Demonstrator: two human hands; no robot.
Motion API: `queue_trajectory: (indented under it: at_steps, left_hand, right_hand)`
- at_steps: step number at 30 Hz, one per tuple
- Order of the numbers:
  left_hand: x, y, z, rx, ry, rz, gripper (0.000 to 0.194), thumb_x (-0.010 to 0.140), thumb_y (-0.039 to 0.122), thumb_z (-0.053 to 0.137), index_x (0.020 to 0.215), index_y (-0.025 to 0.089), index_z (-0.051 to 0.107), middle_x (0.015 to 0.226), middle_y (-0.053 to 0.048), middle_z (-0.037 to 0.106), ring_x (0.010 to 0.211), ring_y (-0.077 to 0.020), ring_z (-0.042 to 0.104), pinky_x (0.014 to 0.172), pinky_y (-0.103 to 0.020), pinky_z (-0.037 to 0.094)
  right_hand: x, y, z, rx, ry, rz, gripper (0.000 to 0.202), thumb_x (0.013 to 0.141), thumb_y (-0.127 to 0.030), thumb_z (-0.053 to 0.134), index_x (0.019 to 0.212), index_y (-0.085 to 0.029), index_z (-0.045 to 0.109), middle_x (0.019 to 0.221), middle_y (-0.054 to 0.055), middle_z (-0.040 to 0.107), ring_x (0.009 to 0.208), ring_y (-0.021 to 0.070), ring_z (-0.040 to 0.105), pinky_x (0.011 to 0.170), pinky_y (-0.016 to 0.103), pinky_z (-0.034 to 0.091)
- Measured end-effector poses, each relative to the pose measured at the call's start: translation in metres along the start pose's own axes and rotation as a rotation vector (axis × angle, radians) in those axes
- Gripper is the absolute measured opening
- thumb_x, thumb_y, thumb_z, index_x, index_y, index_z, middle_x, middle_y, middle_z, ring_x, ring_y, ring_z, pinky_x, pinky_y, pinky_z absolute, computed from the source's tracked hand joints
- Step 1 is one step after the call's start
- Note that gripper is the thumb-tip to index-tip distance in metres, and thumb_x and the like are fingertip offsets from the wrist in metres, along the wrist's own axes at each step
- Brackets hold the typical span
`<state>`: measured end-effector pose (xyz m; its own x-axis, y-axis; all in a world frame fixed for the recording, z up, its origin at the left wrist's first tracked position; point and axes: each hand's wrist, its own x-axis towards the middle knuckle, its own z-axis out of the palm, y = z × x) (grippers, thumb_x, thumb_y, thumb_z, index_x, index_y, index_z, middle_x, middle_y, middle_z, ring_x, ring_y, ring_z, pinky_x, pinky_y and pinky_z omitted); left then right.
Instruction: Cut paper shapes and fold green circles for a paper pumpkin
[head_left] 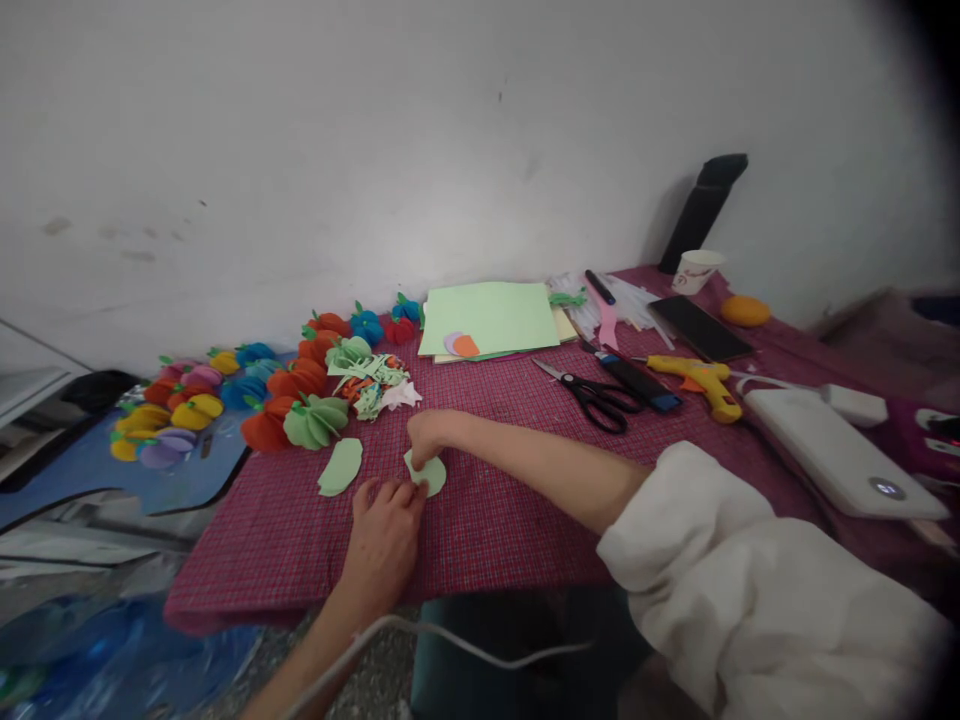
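Observation:
A pale green paper piece lies on the red checked cloth under my fingertips. My right hand comes down on its upper left part, fingers closed against the paper. From below, my left hand touches the paper's lower edge with its fingertips, its fingers bent and partly spread. Left of it rests a small stack of pale green cut pieces. Behind the hands sits a heap of paper scraps, beside a pale green paper pumpkin.
Many coloured paper pumpkins fill the left side. Green sheets lie at the back. Rightward are black scissors, a yellow glue gun, a dark phone, a white power bank and a paper cup.

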<state>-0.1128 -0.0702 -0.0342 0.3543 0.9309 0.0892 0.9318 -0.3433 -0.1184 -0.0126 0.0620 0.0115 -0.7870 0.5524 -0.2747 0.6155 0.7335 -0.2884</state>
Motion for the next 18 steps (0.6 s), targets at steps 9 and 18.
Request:
queue_trajectory:
  at_steps: [9, 18]
  left_hand:
    - [-0.004, 0.001, -0.009, -0.086, 0.1, -0.042, 0.035, 0.078, 0.013, 0.041, 0.106, 0.023, 0.058, 0.1, -0.007, 0.064, 0.1, -0.0235, 0.05, 0.096, -0.046, 0.021]
    - [0.042, -0.018, -0.023, -0.951, 0.13, -0.396, 0.045, 0.074, 0.045, 0.048, 0.103, 0.013, 0.058, 0.083, -0.005, 0.065, 0.076, -0.0183, 0.058, 0.067, -0.028, 0.043]
  right_hand:
    - [-0.006, 0.012, 0.001, 0.145, -0.134, 0.03, 0.028, 0.062, -0.025, 0.062, 0.082, -0.007, 0.068, 0.068, 0.008, 0.067, 0.056, 0.0155, 0.058, 0.049, 0.022, 0.041]
    - [-0.049, 0.05, 0.014, 0.68, 0.357, -0.093, 0.027, 0.075, -0.033, 0.053, 0.088, -0.012, 0.063, 0.078, 0.001, 0.064, 0.066, 0.0095, 0.055, 0.055, 0.017, 0.039]
